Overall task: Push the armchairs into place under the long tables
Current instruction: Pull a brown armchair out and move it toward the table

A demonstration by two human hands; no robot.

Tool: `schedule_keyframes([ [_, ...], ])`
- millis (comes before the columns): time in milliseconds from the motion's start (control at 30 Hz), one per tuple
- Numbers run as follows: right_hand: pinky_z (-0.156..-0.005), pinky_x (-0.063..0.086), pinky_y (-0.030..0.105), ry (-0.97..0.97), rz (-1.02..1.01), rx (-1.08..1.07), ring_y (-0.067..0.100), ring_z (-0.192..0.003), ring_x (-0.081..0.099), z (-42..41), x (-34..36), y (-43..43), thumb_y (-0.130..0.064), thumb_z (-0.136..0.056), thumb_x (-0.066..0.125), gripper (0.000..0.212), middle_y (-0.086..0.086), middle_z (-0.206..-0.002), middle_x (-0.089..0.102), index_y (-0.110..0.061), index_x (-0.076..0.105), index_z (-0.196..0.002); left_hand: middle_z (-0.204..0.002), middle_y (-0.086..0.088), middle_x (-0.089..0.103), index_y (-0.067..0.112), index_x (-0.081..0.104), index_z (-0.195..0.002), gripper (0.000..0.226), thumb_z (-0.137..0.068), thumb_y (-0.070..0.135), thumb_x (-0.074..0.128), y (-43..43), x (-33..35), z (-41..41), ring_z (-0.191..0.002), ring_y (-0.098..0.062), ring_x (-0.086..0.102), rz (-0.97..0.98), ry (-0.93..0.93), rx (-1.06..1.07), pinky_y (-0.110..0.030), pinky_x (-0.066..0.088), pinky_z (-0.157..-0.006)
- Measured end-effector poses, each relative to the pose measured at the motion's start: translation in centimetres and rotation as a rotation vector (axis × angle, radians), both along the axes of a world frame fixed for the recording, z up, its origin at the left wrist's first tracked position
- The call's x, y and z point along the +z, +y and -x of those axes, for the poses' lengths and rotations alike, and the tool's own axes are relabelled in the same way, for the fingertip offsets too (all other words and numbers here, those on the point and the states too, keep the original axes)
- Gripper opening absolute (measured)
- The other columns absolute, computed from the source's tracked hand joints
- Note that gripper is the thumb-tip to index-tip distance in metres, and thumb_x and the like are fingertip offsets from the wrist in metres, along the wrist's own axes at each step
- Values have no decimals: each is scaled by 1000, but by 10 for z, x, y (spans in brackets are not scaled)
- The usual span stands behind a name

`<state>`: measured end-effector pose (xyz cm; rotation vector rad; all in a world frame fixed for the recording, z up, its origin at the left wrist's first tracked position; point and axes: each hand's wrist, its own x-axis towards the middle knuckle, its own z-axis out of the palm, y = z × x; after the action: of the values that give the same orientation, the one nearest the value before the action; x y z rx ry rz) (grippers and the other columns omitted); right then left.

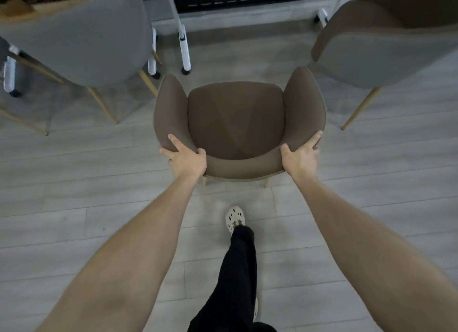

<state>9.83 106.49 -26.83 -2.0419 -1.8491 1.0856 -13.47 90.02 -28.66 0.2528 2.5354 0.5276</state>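
Note:
A brown armchair (236,118) stands on the floor in front of me, its seat facing away toward the table. My left hand (186,158) grips the left end of its backrest, thumb on the inner side. My right hand (301,155) grips the right end of the backrest the same way. The long table's white leg (184,46) and frame (247,12) lie just beyond the chair's front.
A grey-backed armchair (81,41) with gold legs stands at the upper left, another armchair (386,46) at the upper right. The brown chair sits in the gap between them. My foot in a white shoe (235,219) steps on the grey plank floor (74,183).

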Motion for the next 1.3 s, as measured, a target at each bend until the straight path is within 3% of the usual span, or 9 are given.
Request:
schedule_keyframes([
  [133, -106, 44, 46, -50, 91, 66, 48, -135, 52, 62, 9, 83, -55, -101, 59, 111, 29, -166, 26, -16, -19, -169, -171, -32, -24, 26, -14, -171, 123, -92, 74, 67, 71, 11, 74, -148, -57, 40, 24, -129, -57, -49, 38, -122],
  [200, -118, 36, 55, -194, 61, 181, 48, -153, 33, 85, 14, 117, -71, -100, 51, 111, 27, -175, 9, -14, -12, -171, -172, -25, -30, 31, -7, -173, 124, -85, 87, 61, 95, 20, 106, -162, -52, 12, 87, -171, -139, -54, 26, -129],
  [300, -129, 3, 67, -319, -232, 576, 33, -167, 0, 112, 11, 133, -90, -95, 26, 99, 12, -180, 5, -26, 18, -171, -178, -10, -26, 38, 13, -171, 104, -87, 97, 29, 109, 23, 125, -165, -35, -21, 144, 134, -467, -67, 9, -130],
  [367, -129, -8, 68, -279, -291, 864, 27, -166, 5, 119, 7, 123, -95, -93, 23, 93, 2, -176, 26, -36, 36, -164, -181, -2, 1, 47, 28, -165, 93, -88, 97, 14, 109, 20, 124, -167, -24, -14, 90, 194, -691, -69, -5, -129],
  [433, -129, -4, 68, -260, -318, 918, 24, -163, 17, 119, 2, 118, -99, -88, 28, 91, -2, -167, 40, -39, 53, -151, -173, 3, 27, 49, 45, -153, 91, -84, 101, 16, 105, 16, 123, -166, -20, -2, 28, 174, -771, -72, -12, -126],
  [500, -129, -2, 66, -245, -360, 902, 21, -161, 21, 120, -2, 126, -99, -87, 33, 83, -5, -163, 43, -40, 63, -138, -163, 8, 34, 49, 53, -140, 89, -78, 106, 29, 105, 12, 131, -164, -20, 3, -30, 187, -798, -73, -14, -124],
  [600, -129, -3, 66, -197, -376, 903, 20, -159, 26, 139, -6, 152, -98, -88, 34, 78, -7, -156, 50, -39, 70, -124, -154, 12, 37, 47, 55, -133, 93, -67, 111, 43, 122, 9, 154, -164, -21, 7, -61, 221, -827, -75, -12, -124],
  [767, -129, -10, 63, -222, -289, 933, 16, -153, 30, 196, 2, 231, -108, -75, 31, 95, -13, -138, 57, -40, 67, -129, -144, 13, 40, 45, 53, -134, 102, -59, 114, 40, 192, 12, 201, -164, -20, 4, -41, 154, -773, -72, -18, -123],
  [1300, -129, -14, 62, -268, -223, 993, 23, -152, 31, 381, 14, 425, -111, -72, 25, 102, -8, -144, 54, -41, 63, -134, -152, 7, 35, 46, 47, -140, 105, -59, 112, 40, 391, 22, 385, -161, -21, 3, 84, 64, -784, -73, -19, -123],
])
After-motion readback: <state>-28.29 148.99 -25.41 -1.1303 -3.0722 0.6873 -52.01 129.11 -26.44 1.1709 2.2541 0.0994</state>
